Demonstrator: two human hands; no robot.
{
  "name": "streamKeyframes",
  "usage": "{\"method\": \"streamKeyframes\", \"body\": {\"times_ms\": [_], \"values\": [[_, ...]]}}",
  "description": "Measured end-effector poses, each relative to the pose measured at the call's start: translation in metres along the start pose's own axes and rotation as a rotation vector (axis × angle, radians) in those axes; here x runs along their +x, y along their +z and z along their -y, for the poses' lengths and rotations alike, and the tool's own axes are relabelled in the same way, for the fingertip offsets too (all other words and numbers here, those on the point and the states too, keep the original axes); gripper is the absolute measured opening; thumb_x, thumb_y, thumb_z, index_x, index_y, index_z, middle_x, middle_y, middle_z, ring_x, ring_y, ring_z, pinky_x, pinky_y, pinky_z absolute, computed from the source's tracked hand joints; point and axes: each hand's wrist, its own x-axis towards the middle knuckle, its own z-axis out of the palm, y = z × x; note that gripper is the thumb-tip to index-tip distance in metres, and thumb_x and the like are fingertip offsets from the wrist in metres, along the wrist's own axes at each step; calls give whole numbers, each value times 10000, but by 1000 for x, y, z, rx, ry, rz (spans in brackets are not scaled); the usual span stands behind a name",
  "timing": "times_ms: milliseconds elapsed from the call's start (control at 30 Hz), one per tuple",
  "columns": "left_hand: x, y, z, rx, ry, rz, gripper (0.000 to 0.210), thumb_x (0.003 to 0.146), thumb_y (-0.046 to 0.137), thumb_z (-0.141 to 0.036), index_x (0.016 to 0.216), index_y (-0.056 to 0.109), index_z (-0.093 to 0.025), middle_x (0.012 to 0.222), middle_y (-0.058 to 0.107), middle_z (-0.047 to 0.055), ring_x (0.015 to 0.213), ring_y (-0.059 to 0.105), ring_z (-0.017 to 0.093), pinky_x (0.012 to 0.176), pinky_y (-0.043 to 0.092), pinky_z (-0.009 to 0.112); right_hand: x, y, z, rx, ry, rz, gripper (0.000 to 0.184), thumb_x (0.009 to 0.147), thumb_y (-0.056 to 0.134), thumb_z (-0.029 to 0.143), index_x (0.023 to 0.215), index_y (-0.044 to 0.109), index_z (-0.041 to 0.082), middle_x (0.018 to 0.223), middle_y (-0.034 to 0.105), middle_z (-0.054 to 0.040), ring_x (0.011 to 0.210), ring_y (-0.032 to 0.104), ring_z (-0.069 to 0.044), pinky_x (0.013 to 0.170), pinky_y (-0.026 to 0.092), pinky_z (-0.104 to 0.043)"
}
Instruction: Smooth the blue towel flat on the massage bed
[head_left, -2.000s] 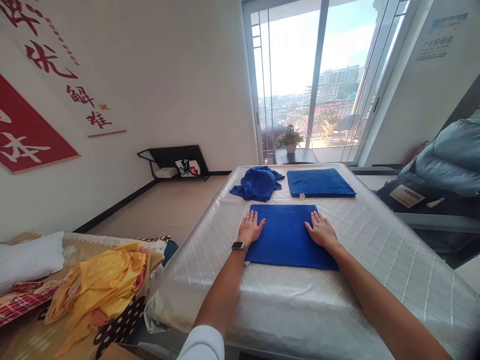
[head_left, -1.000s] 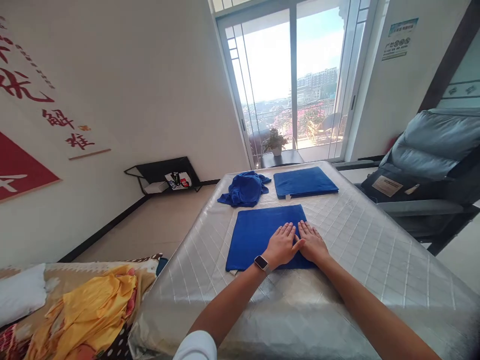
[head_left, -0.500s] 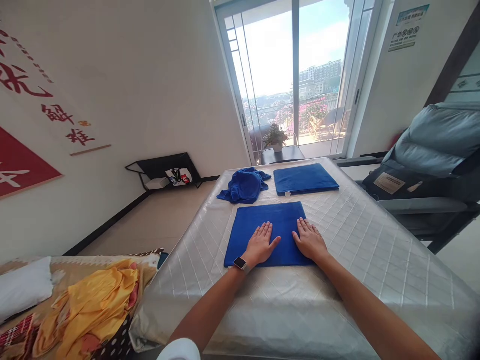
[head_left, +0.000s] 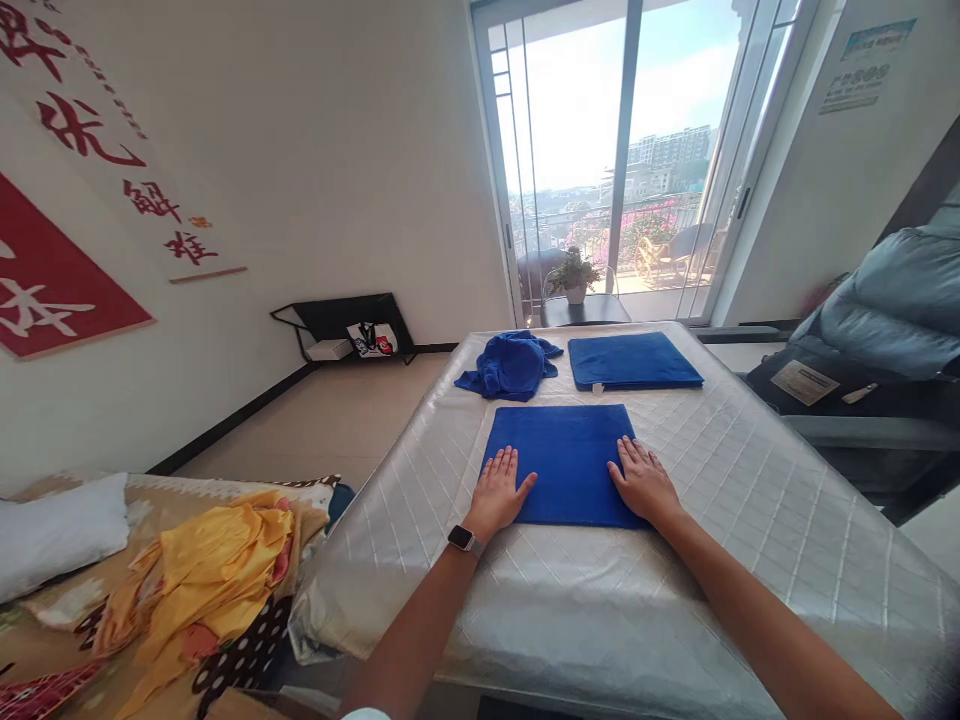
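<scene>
The left hand (head_left: 495,497) and right hand (head_left: 645,484) lie palm down, fingers extended, thumbs angled inward, gripping nothing, on opposite side margins of the near folded cloth (head_left: 566,465), apparently to keep it flat and square. This cloth rests on the mattress (head_left: 750,470), whose broad surface appears to give it full support; the far folded cloth (head_left: 634,360) and crumpled cloth (head_left: 516,366) lie beyond it, likely apart to avoid overlap.
</scene>
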Motion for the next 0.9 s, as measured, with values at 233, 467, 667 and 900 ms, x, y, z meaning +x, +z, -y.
{"method": "streamKeyframes", "body": {"times_ms": [233,467,667,900], "values": [[1,0,7,-21,-46,-9,806,997,102,-644,1561,276,-95,1618,266,139,1506,213,264,1229,175,429,-7,-11,7,-71,-57,-136,606,990,252,326,1502,403,39,1585,353,-146,1493,241,-253,1227,118,-458],[3,6,19,-29,-94,-35,828,996,100,-645,1552,277,-56,1613,262,172,1504,215,279,1216,210,437,-41,-15,2,-79,-38,8,640,1010,229,411,1523,376,58,1602,313,-117,1492,248,-262,1218,198,-461],[2,7,19,-39,-95,-38,825,995,120,-655,1553,271,-66,1613,254,178,1501,222,281,1211,213,426,-72,-8,0,17,-32,101,684,1017,172,493,1572,266,104,1640,188,-58,1518,145,-198,1235,178,-417],[0,8,20,27,-85,-28,822,1004,105,-632,1547,267,-36,1611,247,190,1505,207,269,1216,199,411,-71,-7,2,43,-26,94,681,1015,178,493,1574,269,115,1636,203,-66,1518,143,-202,1239,160,-425]]}}
